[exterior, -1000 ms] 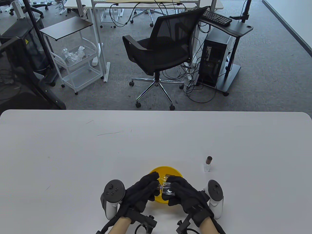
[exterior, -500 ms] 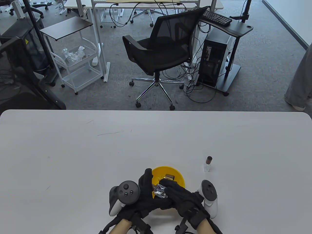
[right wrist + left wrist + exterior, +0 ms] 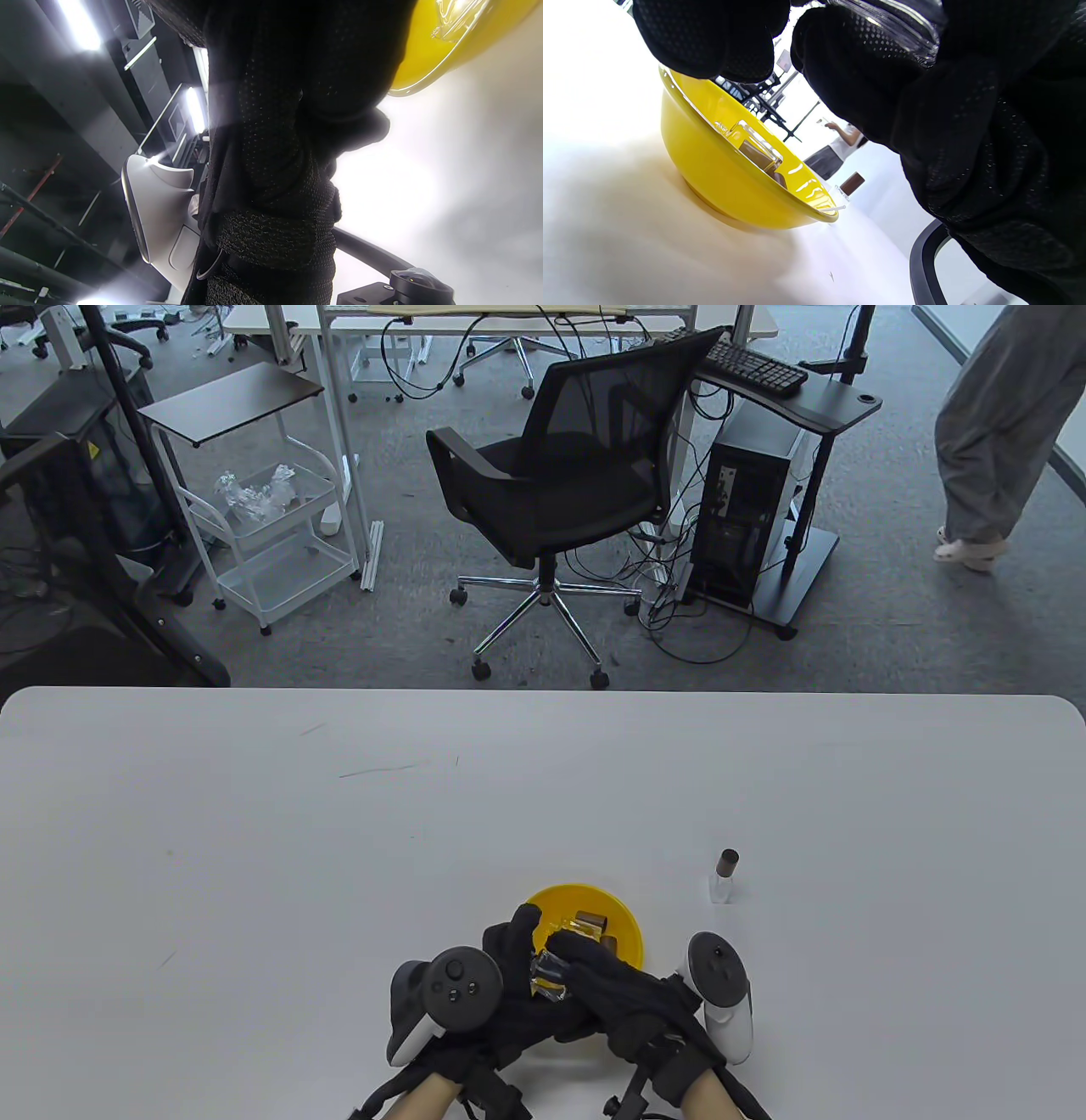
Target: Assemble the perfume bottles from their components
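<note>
Both hands are bunched together over the near rim of the yellow bowl (image 3: 624,923), working on one clear glass bottle body (image 3: 550,971). The left hand (image 3: 509,976) has its fingers curled around the glass from one side; the right hand (image 3: 619,993) closes over it from the other, fingertips on top. Whether the right hand also pinches a small part against the bottle, I cannot tell — the gloves hide the joint.

My guess is that this is a fitting step: a piece being seated on the bottle. The next move probably calls for a steady left grip while the right presses or twists squarely, since smooth glass could slip in fabric gloves.

Just beyond the fingertips, the bowl holds more parts: a clear piece (image 3: 755,146) with something brown inside it, and a brown cap (image 3: 591,918) beside it. Off past the right hand, well clear of the bowl, a finished bottle (image 3: 724,878) with a brown cap stands upright on the table (image 3: 254,857).
</note>
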### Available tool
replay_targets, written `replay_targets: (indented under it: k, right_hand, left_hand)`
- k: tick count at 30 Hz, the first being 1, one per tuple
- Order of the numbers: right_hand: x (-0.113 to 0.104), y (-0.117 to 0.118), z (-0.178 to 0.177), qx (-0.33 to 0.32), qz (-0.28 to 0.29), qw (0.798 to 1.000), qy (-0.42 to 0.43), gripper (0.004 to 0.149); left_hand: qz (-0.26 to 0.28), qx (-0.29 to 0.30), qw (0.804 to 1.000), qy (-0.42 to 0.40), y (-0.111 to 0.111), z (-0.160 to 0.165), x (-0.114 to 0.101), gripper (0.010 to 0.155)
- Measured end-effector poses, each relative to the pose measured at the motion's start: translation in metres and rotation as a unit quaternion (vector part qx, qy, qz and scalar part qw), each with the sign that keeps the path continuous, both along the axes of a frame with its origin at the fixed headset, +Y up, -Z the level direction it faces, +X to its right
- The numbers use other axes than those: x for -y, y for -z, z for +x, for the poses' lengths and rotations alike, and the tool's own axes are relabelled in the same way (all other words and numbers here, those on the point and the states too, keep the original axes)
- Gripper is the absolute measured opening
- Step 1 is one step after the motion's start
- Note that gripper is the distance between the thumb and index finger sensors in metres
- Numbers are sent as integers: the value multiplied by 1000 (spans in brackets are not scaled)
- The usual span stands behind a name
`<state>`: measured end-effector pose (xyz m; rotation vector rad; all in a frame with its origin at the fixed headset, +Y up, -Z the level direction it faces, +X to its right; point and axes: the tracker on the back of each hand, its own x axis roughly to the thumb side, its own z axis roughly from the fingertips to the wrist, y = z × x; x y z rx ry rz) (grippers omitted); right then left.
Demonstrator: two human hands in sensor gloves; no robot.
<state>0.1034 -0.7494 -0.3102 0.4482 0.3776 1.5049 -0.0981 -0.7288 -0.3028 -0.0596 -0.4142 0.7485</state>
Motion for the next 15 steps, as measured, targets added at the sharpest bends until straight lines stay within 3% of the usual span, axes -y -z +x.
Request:
replay_targets:
  k: [9, 15]
  right_hand:
    - [-1, 2, 6, 39, 24, 998, -53, 52]
    - [-6, 2, 10, 57, 45, 995, -72, 51]
  left_hand:
    - [43, -16, 998, 43, -4, 3, -4, 94]
    - [24, 1, 1000, -4, 0, -1, 2, 102]
